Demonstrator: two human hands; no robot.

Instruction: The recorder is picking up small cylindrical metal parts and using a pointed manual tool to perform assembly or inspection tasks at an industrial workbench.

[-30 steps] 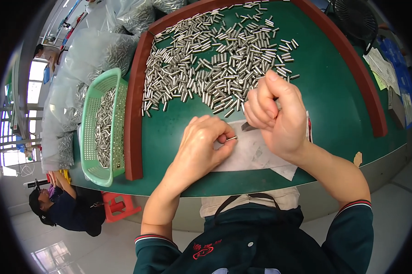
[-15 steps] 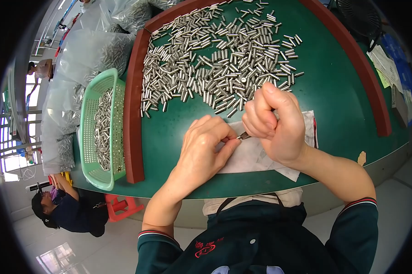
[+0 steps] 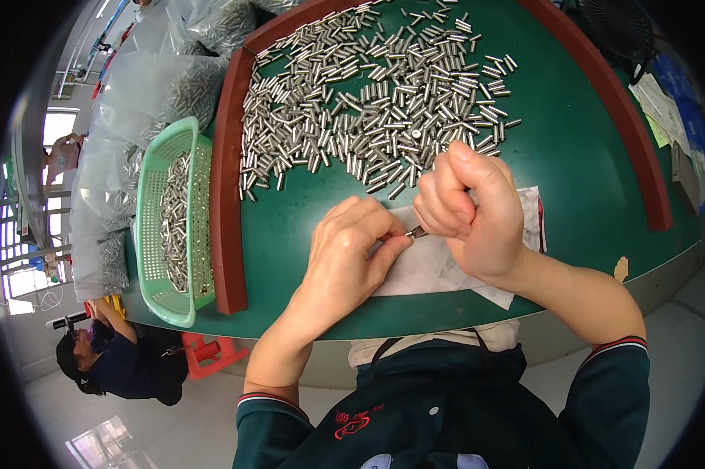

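At frame centre | left hand [image 3: 346, 247] pinched metal pin [image 3: 408, 234], thumb to forefinger | right hand [image 3: 479, 209] curled round dark tool [image 3: 419, 231] | pin judged light, rigid, slick; best held by its sides

A green tabletop [image 3: 595, 180] with a curved near edge fills the middle, bordered by a raised red-brown rim [image 3: 229, 195]. At the left, a red plastic stool [image 3: 212, 356] stands on the pale, glossy floor [image 3: 48, 406], which mirrors a bright patch of light [image 3: 102, 442]. Beyond, windows [image 3: 59, 125] glare white beside a pale wall [image 3: 38, 332]; a dark fan [image 3: 614, 31] sits top right.
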